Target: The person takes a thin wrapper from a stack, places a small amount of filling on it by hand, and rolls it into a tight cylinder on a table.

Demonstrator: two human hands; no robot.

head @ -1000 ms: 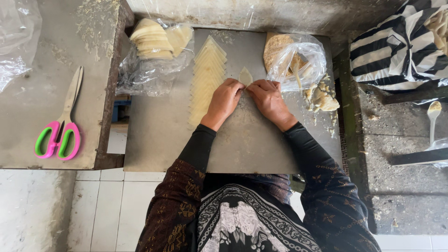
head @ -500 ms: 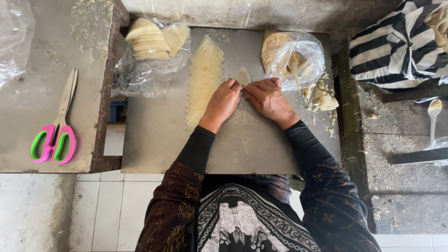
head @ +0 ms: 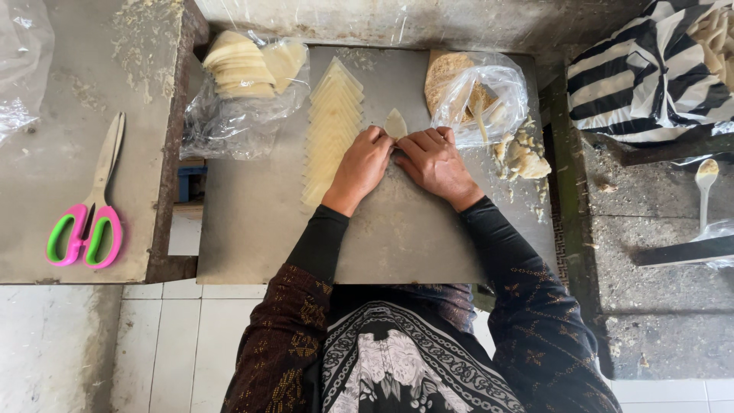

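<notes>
Both hands press together on a small pale dough piece point(head: 395, 122) lying on the grey metal worktop point(head: 260, 229). My left hand point(head: 364, 162) and my right hand point(head: 433, 160) pinch its lower edge with curled fingers, so only its pointed tip shows. Just left of my left hand lies a long overlapping row of flat, pale triangular dough sheets point(head: 332, 122). To the right, a clear plastic bag point(head: 483, 95) holds crumbly brown filling, with loose lumps of filling point(head: 523, 157) beside it.
A plastic bag of stacked pale wrappers point(head: 243, 73) sits at the back left. Pink and green scissors point(head: 88, 206) lie on a separate grey table at the left. A striped cloth point(head: 650, 69) and a spoon point(head: 705, 183) are at the right. White tiled floor lies below.
The hands have stayed together on the dough piece, with only slight finger movement. The view has shifted a little.
</notes>
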